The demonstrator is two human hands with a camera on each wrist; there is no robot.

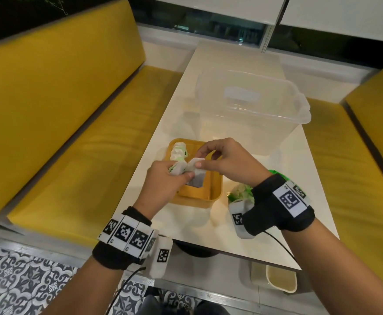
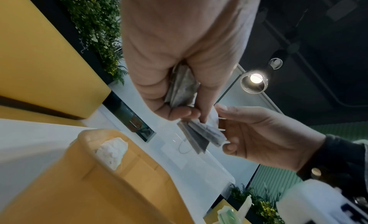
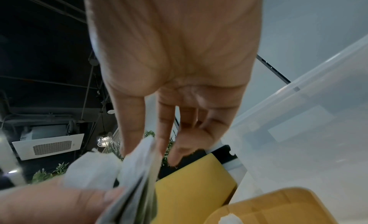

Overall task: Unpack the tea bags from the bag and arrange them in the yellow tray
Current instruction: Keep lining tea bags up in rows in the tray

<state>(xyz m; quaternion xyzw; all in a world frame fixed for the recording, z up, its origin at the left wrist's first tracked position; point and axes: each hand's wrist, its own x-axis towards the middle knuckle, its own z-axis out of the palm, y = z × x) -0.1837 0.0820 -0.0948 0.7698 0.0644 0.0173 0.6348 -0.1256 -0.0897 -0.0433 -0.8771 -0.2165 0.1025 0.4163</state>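
Left hand grips a bunch of tea bags over the yellow tray; right hand pinches one. Only the head view shows the table's near edge

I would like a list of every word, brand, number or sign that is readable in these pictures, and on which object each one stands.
No readable words or numbers in any view.
Wrist bands: black-and-white square code markers only, no letters.
Tea bags in the left hand and right hand: green print, too blurred to read.
Green packet beside the yellow tray: print too small to read.
Clear plastic box: pale label, blurred.
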